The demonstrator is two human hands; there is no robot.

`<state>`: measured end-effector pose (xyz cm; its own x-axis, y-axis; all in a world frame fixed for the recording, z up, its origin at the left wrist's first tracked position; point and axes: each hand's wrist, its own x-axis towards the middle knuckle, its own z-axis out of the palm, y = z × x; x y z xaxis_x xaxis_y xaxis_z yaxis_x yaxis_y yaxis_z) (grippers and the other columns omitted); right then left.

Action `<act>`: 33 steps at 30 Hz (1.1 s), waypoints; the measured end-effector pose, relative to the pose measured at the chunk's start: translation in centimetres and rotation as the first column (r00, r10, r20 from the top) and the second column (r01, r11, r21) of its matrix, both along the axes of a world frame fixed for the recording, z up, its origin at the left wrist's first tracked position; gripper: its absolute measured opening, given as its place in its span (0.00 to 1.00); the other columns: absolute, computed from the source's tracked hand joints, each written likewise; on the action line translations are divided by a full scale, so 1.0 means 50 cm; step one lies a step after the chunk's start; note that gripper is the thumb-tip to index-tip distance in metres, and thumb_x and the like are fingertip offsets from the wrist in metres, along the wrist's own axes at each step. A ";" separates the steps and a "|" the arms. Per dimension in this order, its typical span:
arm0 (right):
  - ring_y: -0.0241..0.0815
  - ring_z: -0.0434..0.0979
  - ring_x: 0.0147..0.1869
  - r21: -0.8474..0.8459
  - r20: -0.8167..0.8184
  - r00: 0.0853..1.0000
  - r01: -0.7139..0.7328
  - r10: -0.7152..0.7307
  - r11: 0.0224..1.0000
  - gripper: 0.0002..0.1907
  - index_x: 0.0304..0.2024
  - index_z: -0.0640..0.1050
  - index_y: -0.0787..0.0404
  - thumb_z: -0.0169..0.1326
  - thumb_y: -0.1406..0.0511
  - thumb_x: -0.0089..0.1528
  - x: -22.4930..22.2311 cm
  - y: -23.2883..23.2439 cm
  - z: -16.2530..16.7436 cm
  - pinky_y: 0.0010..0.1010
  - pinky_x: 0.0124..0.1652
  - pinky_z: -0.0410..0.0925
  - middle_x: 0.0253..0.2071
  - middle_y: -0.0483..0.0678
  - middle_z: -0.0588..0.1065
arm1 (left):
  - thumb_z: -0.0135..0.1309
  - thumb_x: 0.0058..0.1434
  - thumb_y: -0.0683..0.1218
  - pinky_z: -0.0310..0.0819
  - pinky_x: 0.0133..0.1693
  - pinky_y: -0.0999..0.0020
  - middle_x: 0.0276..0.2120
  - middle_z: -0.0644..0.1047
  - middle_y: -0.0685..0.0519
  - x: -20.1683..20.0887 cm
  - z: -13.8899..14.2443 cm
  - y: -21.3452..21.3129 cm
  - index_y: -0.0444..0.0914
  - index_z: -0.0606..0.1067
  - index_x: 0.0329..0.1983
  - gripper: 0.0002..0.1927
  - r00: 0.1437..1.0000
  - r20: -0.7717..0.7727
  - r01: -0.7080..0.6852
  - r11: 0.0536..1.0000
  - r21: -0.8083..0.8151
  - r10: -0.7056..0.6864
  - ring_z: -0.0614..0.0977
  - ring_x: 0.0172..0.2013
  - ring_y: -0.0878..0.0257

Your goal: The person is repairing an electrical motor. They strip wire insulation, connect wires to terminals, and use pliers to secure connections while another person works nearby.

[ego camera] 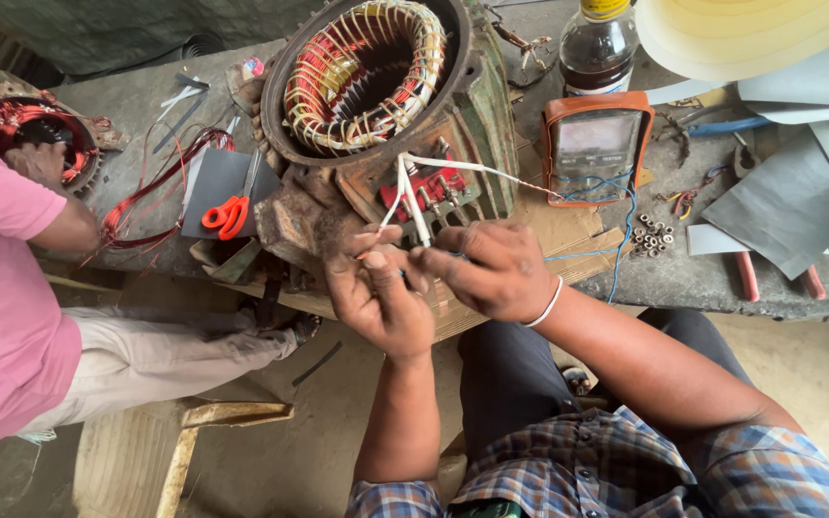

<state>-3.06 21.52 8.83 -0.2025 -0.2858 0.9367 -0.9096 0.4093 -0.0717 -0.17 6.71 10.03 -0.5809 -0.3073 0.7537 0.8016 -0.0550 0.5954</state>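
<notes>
Head view: white sleeved lead wires run lengthwise from the red terminal block of the green-housed motor stator with copper windings down toward the person. Left hand and right hand, just below the stator, meet; fingers pinch the wire ends. Orange multimeter sits right of the stator on the grey worktop; orange-handled scissors lie left.

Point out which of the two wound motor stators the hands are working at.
The big green-housed stator directly above both hands, its white-sleeved leads pinched in them. The other stator sits far left beside the pink-shirted person.
</notes>
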 end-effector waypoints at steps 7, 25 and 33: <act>0.37 0.80 0.41 -0.537 0.364 0.928 0.143 0.075 0.831 0.04 0.45 0.75 0.68 0.57 0.74 0.69 -0.002 -0.012 -0.037 0.27 0.43 0.72 0.41 0.52 0.80 | 0.51 0.77 0.44 0.58 0.22 0.77 0.38 0.76 0.49 -0.034 -0.030 -0.053 0.37 0.71 0.53 0.07 0.976 0.072 0.152 0.877 0.457 -0.206 0.66 0.21 0.70; 0.45 0.84 0.48 -0.459 0.355 0.927 0.065 0.116 0.886 0.16 0.53 0.77 0.66 0.64 0.72 0.65 0.030 -0.012 -0.042 0.31 0.46 0.75 0.45 0.54 0.81 | 0.52 0.75 0.45 0.55 0.20 0.78 0.38 0.76 0.48 -0.006 -0.051 -0.034 0.34 0.72 0.54 0.10 0.986 0.150 0.003 0.891 0.453 -0.080 0.68 0.19 0.71; 0.53 0.84 0.50 -0.275 0.249 0.964 -0.022 0.093 0.961 0.17 0.53 0.80 0.65 0.60 0.76 0.61 0.038 -0.023 -0.031 0.36 0.47 0.77 0.51 0.58 0.79 | 0.52 0.74 0.44 0.55 0.19 0.79 0.38 0.76 0.47 -0.004 -0.059 -0.038 0.34 0.73 0.53 0.10 0.985 0.164 -0.014 0.905 0.425 -0.062 0.69 0.19 0.71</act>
